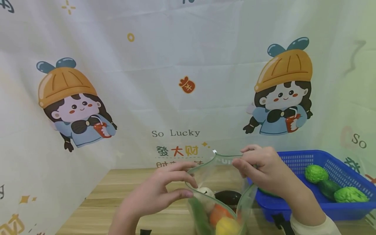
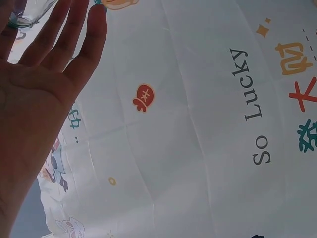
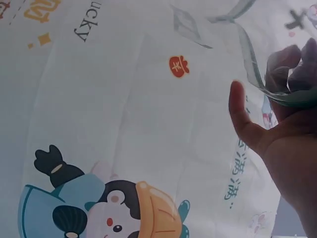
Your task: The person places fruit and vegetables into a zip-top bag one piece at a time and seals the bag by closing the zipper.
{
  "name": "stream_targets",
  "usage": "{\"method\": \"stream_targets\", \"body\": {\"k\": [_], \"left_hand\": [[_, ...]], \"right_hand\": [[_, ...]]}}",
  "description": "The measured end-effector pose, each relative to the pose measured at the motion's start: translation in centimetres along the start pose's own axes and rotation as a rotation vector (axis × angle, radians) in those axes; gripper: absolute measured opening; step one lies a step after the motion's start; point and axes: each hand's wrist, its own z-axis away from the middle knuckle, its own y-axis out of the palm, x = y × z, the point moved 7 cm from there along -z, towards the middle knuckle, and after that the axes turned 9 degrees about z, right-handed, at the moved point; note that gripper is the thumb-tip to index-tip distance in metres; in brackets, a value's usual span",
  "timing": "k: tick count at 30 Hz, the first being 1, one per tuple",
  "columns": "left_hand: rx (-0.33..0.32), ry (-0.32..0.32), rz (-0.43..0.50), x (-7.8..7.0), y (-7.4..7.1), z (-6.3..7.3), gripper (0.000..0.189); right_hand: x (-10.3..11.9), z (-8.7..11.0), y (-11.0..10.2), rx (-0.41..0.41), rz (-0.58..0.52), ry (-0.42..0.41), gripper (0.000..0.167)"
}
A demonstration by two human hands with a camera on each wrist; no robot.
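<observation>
A clear zip bag [image 1: 218,178] with a green-edged mouth stands spread wide, full of vegetable-like items. Inside show a yellow round item [image 1: 227,226], an orange-red one [image 1: 218,213], a long green one [image 1: 200,213], a pale one [image 1: 205,192] and a dark purple one [image 1: 227,197]. My left hand [image 1: 160,187] touches the left rim with loosely bent fingers, its thumb held apart. At the right rim, my right hand [image 1: 265,168] has bent fingers, seen through clear film in the right wrist view, while its thumb [image 3: 238,106] stands free of the bag.
A blue plastic basket [image 1: 296,156] stands at the right, holding two bumpy green items [image 1: 316,173] and a dark green one [image 1: 329,189]. Beneath everything lies a wood-grain tabletop [image 1: 102,202]. A printed white cloth [image 1: 188,111] hangs behind and along the sides.
</observation>
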Motion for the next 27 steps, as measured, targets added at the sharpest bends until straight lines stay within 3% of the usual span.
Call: {"method": "stream_targets", "body": {"k": [5,10,14,18,22,27], "left_hand": [[0.021,-0.028,0.026,-0.1,0.0,0.0,0.011],[0.015,-0.082,-0.004,-0.1,0.0,0.0,0.025],[0.023,-0.102,-0.011,0.0,0.1,0.0,0.040],[0.016,-0.095,-0.028,0.0,0.0,0.1,0.045],[0.013,-0.088,-0.030,0.0,0.0,0.1,0.046],[0.019,-0.090,-0.012,0.1,0.2,0.0,0.047]], "right_hand": [[0.3,-0.1,-0.5,0.003,-0.064,-0.059,0.053],[0.6,0.0,-0.2,0.088,-0.136,-0.042,0.041],[1.1,0.1,0.4,0.187,-0.108,-0.018,0.025],[1.7,0.0,0.8,0.214,-0.050,-0.007,0.018],[1.8,-0.1,0.9,0.242,-0.004,0.052,0.021],[0.0,0.2,0.6,0.305,-0.008,0.199,0.027]]}}
